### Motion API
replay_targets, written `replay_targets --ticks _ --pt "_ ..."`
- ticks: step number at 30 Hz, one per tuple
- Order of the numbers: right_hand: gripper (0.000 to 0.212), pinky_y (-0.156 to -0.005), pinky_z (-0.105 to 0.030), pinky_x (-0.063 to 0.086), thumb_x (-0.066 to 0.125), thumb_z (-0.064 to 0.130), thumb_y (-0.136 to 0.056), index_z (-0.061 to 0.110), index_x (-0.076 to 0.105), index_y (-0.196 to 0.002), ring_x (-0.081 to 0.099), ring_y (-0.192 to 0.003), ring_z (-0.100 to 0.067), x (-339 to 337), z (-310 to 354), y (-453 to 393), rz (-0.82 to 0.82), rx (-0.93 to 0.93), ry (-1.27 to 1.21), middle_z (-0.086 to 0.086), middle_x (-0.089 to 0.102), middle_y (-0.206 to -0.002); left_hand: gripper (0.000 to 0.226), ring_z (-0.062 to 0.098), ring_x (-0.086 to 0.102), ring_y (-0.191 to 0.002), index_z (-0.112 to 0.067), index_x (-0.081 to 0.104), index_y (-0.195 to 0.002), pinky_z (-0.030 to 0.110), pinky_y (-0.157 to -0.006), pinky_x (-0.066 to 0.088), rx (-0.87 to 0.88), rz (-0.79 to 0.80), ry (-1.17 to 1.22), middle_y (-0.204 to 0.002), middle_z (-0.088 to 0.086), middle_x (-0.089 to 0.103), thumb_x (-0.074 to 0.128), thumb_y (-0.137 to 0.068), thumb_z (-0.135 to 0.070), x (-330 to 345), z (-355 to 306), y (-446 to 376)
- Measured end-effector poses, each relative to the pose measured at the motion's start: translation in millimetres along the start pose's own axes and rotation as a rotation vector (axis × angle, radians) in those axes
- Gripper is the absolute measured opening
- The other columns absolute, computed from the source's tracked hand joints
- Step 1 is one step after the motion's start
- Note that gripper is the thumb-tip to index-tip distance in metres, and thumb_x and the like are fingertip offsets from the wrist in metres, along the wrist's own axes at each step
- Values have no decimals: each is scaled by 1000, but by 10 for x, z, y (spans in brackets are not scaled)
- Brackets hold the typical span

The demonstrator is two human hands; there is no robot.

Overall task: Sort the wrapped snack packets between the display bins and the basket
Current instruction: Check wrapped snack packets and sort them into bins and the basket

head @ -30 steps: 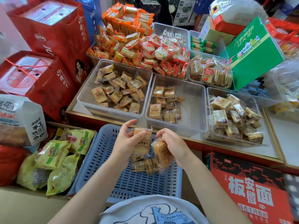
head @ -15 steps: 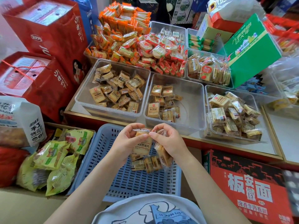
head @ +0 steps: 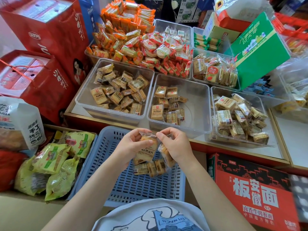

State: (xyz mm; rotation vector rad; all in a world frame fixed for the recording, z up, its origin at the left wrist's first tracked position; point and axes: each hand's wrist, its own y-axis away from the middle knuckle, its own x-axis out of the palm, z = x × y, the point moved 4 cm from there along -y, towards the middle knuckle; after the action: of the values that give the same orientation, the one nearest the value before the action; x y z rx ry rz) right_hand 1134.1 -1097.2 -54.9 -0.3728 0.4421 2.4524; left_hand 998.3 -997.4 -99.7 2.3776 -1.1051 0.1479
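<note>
A red-edged display counter [head: 241,148] is spread across the far half of the scene, and clear display bins are set on it in rows. At the near centre a blue slotted basket [head: 106,157] is placed below the counter's edge. The near-left bin [head: 86,104] is well filled with tan wrapped packets, the near-middle bin [head: 198,104] is filled only on its left side, and the near-right bin [head: 215,130] is heaped with pale packets. Behind them, orange and red packets [head: 133,39] are piled high.

To the left, red gift boxes [head: 43,27] are stacked, and green snack bags [head: 50,157] are laid in a carton near the basket. A red noodle carton [head: 253,189] is seen at the near right, and a green box [head: 256,50] is tilted at the far right.

A few packets [head: 148,169] are left on the basket floor. Above them, a tan wrapped packet [head: 146,150] is pinched by the left hand [head: 131,147], thumb on its front. A second packet [head: 165,154] is gripped in the curled fingers of the right hand [head: 176,145], whose fingertips are also met at the first packet's top seal.
</note>
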Motion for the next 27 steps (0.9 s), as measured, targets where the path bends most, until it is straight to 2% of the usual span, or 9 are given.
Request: replay_targets --ticks 2,5,8,11,15,18,22,24,27 --pt "11 -63 -14 51 71 22 -95 21 72 -84 64 -71 0 -2 -4 2 5 9 -18 9 69 -74 47 26 73 -90 -10 67 -116 40 -69 60 -16 -14 6 -103 13 76 87 -77 -25 12 11 6" --pt "11 -66 -20 55 73 22 -93 18 72 -83 68 -76 -9 -5 -9 -5 -3 32 -62 5 72 -75 43 25 72 -87 -4 69 -110 37 -66 58 -18 -41 0 -98 14 75 74 -82 -37 17 2 28" --pt "9 -69 -23 58 75 24 -91 17 73 -86 69 -79 -10 -1 -19 4 25 75 -99 3 73 -79 48 28 72 -85 6 69 -109 37 -66 59 8 -79 27 -98 21 74 74 -81 -33 -17 -28 26" --pt "6 -73 -23 58 75 23 -92 17 73 -90 69 -84 -10 47 -25 33 108 94 -121 -2 73 -89 45 27 71 -83 5 72 -108 33 -64 58 -3 -98 81 -95 20 74 73 -80 -30 -42 -62 35" --pt "11 -75 -32 59 73 17 -93 7 73 -89 71 -88 -29 40 -42 29 78 138 -204 -15 76 -93 39 30 73 -96 -3 77 -108 37 -79 60 8 -62 36 -103 19 76 70 -83 -32 -69 -92 34" --pt "15 -66 -24 57 71 19 -94 8 73 -84 69 -74 -19 13 -29 37 55 181 -261 -10 77 -85 33 29 74 -96 -6 78 -108 40 -85 61 26 -83 -23 -101 18 77 64 -92 -32 -64 -130 22" --pt "18 -67 -29 58 71 24 -95 12 74 -82 71 -76 -20 -6 -57 23 -1 215 -241 -13 77 -87 29 30 75 -94 -10 75 -109 42 -81 62 22 -124 -114 -98 14 78 56 -102 -30 -22 -114 41" --pt "18 -69 -32 60 73 26 -94 14 75 -82 73 -77 -21 -46 -68 8 -40 240 -244 -10 78 -85 22 28 75 -95 -14 71 -115 44 -81 62 11 -25 -182 -102 10 78 64 -98 -25 8 -125 72" --pt "14 -66 -26 61 72 29 -94 18 77 -89 74 -78 -14 -89 -71 2 -52 257 -272 -4 79 -86 32 25 76 -95 -19 67 -120 40 -77 63 -11 44 -214 -106 9 77 75 -90 -11 35 -120 93"
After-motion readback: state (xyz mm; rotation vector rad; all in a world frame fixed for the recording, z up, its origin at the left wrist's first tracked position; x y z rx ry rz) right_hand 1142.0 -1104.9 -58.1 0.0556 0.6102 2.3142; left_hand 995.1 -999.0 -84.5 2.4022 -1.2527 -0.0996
